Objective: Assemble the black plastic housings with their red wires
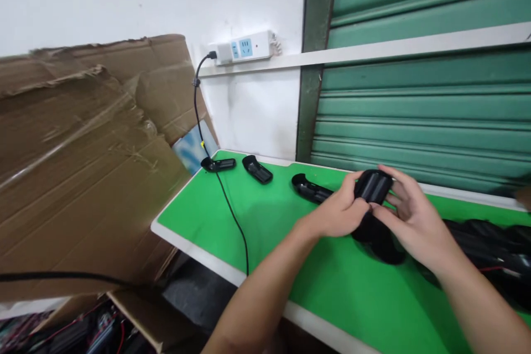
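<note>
Between my two hands is a glossy black plastic housing point(375, 187), raised over the right part of the green-topped table. My left hand point(343, 207) grips its left side, with the thumb near the lower edge. On the other side, my right hand point(409, 213) has its fingers around the back and its thumb at the front. A wider dark, rounded part point(379, 240) shows below the hands; whether it joins the held housing I cannot tell. Just left of my left hand lies a similar black housing point(311, 189), partly hidden by that hand.
Two more black housings point(257, 170) point(219, 165) lie near the far left edge. A black cable point(230, 207) crosses the table from a wall power strip point(244, 48). Several black parts point(485, 243) are heaped at right. Cardboard point(83, 177) stands left, above an open box of wired parts point(91, 332).
</note>
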A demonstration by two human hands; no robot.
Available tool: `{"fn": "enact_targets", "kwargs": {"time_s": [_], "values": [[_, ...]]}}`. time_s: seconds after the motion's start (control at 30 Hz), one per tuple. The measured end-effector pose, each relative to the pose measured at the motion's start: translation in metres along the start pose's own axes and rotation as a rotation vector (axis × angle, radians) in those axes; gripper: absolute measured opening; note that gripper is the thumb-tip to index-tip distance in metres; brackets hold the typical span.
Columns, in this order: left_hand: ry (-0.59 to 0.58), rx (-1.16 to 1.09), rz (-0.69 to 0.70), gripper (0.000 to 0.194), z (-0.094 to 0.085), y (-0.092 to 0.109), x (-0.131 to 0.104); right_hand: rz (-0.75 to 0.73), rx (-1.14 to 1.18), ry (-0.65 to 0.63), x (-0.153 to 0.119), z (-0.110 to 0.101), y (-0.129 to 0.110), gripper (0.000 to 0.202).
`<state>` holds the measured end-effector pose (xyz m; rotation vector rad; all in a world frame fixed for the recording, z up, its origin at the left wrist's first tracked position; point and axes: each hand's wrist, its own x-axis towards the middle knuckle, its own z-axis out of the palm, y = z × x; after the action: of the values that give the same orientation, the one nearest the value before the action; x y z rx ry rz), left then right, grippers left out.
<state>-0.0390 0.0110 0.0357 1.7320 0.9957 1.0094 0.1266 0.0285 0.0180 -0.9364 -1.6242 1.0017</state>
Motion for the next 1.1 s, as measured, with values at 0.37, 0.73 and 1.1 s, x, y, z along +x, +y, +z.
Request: {"fn": "enact_targets", "kwargs": {"time_s": [0.37,0.73,1.1], "values": [[-0.040,0.073,0.096,0.068,-0.003,-0.007,-0.002,-0.042,-0.040,-0.030,0.000,0.000,0.012,0.071],[-0.020,0.047,0.067,0.054,0.000,0.002,0.001,-0.070,-0.121,-0.081,-0.004,0.003,-0.006,0.065],[0.009,0.073,0.057,0.050,0.005,-0.001,0.002,-0.064,-0.109,-0.056,-0.004,0.005,-0.008,0.066]]}}
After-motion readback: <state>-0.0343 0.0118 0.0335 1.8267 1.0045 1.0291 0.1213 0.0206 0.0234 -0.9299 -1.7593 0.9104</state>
